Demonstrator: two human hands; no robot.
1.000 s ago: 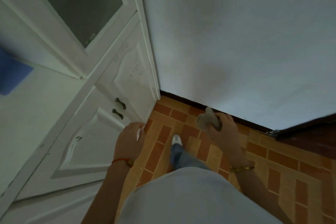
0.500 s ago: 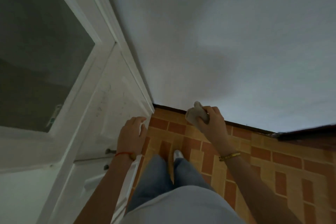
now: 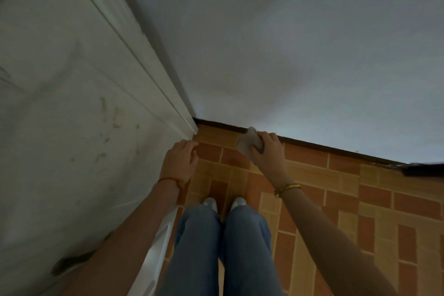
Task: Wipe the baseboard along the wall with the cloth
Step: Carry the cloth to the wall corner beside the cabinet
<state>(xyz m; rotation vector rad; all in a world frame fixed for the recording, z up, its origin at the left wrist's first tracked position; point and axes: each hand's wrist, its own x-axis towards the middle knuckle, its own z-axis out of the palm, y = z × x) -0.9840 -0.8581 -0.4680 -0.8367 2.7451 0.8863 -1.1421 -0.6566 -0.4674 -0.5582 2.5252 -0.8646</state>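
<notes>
While the left hand rests loose-fingered by the white door, the right hand clamps its fingers on a bunched pale cloth against the dark baseboard mid-frame.

Home interior, room corner: plain white painted wall meets scuffed white panelled cabinet door at left, dark baseboard along the wall's foot, brick-pattern orange-brown vinyl floor, person's jeans and light shoes at bottom edge.

Both arms reach down: left hand relaxed, fingers loosely bent; right hand fingers curled, gripping.
</notes>
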